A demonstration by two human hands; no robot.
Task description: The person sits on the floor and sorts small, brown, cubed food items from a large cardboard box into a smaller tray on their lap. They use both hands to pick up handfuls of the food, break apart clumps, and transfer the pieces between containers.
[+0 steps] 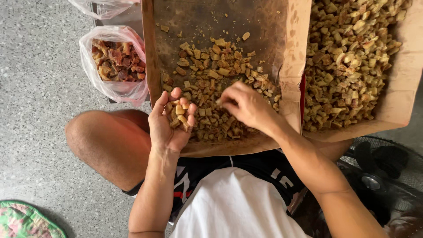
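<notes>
— White shirt and black shorts fill the bottom of the head view; what are the arms doing above them?

— Both reach forward over a brown cardboard tray (152, 66) resting across the lap. The left hand (169, 121) is turned palm up and cupped, cradling a small heap of tan cut pieces (178, 113) against its curled fingers.

— And the other?

— The right hand (246, 105) lies palm down on the loose pile of pieces (211, 79) in the tray, fingertips pinched together among them. Whether a piece sits between those fingertips, I cannot tell.

— Anything beside the tray?

— To its right, touching it, stands a second cardboard box (405, 88), filled much fuller with the same tan bits. To the left, on the speckled floor (39, 88), a thin plastic bag (94, 86) gapes open with darker, reddish-brown scraps inside. A bare knee (99, 141) juts out just below that bag. A black fan grille (379, 176) shows at the lower right, and a flowered cloth (22, 220) peeks in at the lower left corner.
</notes>
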